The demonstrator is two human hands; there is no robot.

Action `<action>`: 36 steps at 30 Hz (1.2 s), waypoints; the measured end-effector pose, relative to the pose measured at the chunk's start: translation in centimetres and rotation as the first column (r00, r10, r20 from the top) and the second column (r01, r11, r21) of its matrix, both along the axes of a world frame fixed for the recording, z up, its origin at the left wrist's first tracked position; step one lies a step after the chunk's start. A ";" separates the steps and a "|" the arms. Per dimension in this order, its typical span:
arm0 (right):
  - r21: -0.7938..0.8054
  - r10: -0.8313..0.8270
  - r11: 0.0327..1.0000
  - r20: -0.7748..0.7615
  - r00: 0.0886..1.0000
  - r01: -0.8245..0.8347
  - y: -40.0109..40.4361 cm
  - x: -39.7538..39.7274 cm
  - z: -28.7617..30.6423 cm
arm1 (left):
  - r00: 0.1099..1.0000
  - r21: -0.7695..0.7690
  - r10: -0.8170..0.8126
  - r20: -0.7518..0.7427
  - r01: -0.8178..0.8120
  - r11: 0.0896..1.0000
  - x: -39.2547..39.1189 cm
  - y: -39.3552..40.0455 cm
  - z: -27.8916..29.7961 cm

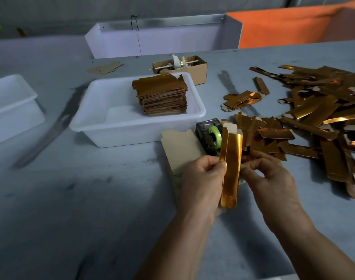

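pinching a gold foil carton sleeve (231, 168) upright between left hand (202, 178) and right hand (267, 176), both gripping its edges, just before the tape dispenser (208, 136).

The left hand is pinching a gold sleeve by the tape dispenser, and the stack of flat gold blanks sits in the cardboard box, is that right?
Not quite. The head view shows the stack of flat gold blanks in the white plastic tub, not in the cardboard box behind it. The rest holds: the left hand pinches the gold sleeve by the tape dispenser.
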State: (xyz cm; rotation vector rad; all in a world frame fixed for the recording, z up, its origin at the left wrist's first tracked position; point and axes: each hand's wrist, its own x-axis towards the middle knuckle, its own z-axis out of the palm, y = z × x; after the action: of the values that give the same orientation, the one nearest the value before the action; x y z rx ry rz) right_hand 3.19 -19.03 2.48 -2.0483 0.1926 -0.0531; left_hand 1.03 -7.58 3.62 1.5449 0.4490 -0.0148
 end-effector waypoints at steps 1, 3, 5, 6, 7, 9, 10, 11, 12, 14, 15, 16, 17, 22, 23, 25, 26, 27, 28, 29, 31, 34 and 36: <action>0.022 0.003 1.000 -0.015 1.000 -0.003 0.0 0.0 0.0 | 1.000 -0.002 -0.008 0.012 0.008 1.000 0.1 0.0 0.0; 0.054 0.008 0.999 -0.040 0.999 -0.005 0.0 0.0 -0.2 | 1.000 -0.018 -0.025 0.019 0.025 1.000 0.3 -0.1 0.3; 0.070 0.000 0.998 -0.044 0.999 0.003 0.0 0.0 -0.5 | 0.998 -0.019 -0.058 0.024 0.058 0.998 0.4 -0.3 0.4; 0.079 -0.004 0.997 -0.039 0.999 0.007 0.0 -0.1 -0.6 | 0.997 -0.016 -0.075 0.023 0.076 0.997 0.4 -0.5 0.3; 0.090 -0.005 0.996 -0.032 0.999 0.008 -0.1 -0.2 -0.7 | 0.996 -0.013 -0.088 0.016 0.088 0.996 0.4 -0.6 0.2; 0.118 -0.001 0.993 -0.019 1.000 0.003 -0.2 -0.3 -0.9 | 0.996 -0.011 -0.090 0.012 0.091 0.996 0.4 -0.7 0.2; 0.133 0.004 0.991 -0.013 1.000 -0.002 -0.2 -0.3 -1.1 | 0.997 -0.015 -0.082 0.017 0.082 0.997 0.5 -0.6 0.2; 0.147 0.007 0.989 -0.007 1.000 -0.006 -0.3 -0.4 -1.3 | 0.997 -0.023 -0.070 0.022 0.071 0.997 0.6 -0.6 0.2; 0.156 0.007 0.988 -0.002 1.000 -0.006 -0.2 -0.4 -1.4 | 0.998 -0.031 -0.061 0.023 0.061 0.998 0.6 -0.6 0.2; 0.143 -0.002 0.990 0.005 1.000 0.001 -0.2 -0.4 -1.5 | 0.999 -0.043 -0.049 0.016 0.050 0.998 0.7 -0.6 0.2; 0.107 -0.003 0.994 0.012 1.000 0.002 -0.3 -0.3 -1.5 | 0.999 -0.043 -0.042 0.010 0.042 0.998 0.7 -0.7 0.2; 0.047 0.002 0.999 0.027 1.000 -0.003 -0.3 -0.1 -1.4 | 0.999 -0.038 -0.032 0.005 0.033 0.999 0.8 -0.7 0.2; -0.041 0.013 0.999 0.052 0.999 -0.010 -0.3 0.1 -1.3 | 1.000 -0.030 -0.026 -0.001 0.026 0.999 0.8 -0.7 0.2; -0.419 0.116 0.907 0.167 0.979 -0.036 -0.2 0.9 -0.7 | 0.999 0.013 -0.013 -0.030 0.014 1.000 0.9 -0.8 0.7; -0.434 0.120 0.900 0.146 0.982 -0.046 -0.5 0.9 -1.1 | 1.000 0.015 -0.011 -0.029 0.011 1.000 0.9 -0.7 0.8; -0.335 0.085 0.940 0.056 0.995 -0.061 -1.1 0.6 -1.5 | 0.999 0.015 -0.019 -0.035 0.019 1.000 0.6 -0.7 1.1; -0.227 0.063 0.972 0.015 0.998 -0.058 -1.5 0.3 -1.5 | 0.999 0.010 -0.027 -0.041 0.027 1.000 0.6 -0.6 1.2; -0.126 0.048 0.991 0.000 0.999 -0.048 -1.8 -0.1 -1.4 | 0.998 -0.002 -0.036 -0.050 0.036 0.999 0.6 -0.5 1.3; -0.050 0.039 0.998 0.002 0.999 -0.038 -2.1 -0.4 -1.2 | 0.997 -0.015 -0.046 -0.061 0.045 0.999 0.6 -0.4 1.5; 0.021 0.032 0.999 0.005 0.999 -0.032 -2.5 -0.6 -0.9 | 0.996 -0.026 -0.057 -0.070 0.055 0.998 0.6 -0.3 1.6; 0.213 0.048 0.976 -0.005 0.999 -0.045 -2.9 -1.0 0.6 | 0.994 -0.059 -0.072 -0.080 0.067 0.996 0.5 -0.1 1.8; 0.382 0.180 0.911 -0.021 0.984 -0.158 -3.5 -1.4 3.4 | 0.993 -0.184 -0.077 -0.085 0.061 0.981 0.0 -0.1 2.2; 0.347 0.304 0.894 -0.001 0.953 -0.284 -3.5 -1.8 4.6 | 0.994 -0.217 -0.077 -0.075 0.059 0.974 -0.3 0.0 2.1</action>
State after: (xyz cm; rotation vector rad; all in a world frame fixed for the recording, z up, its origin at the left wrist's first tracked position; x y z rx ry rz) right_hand 1.42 -22.54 7.10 -1.7084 -0.0745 0.2134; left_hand 0.70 -7.61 5.72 1.3499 0.4451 -0.1764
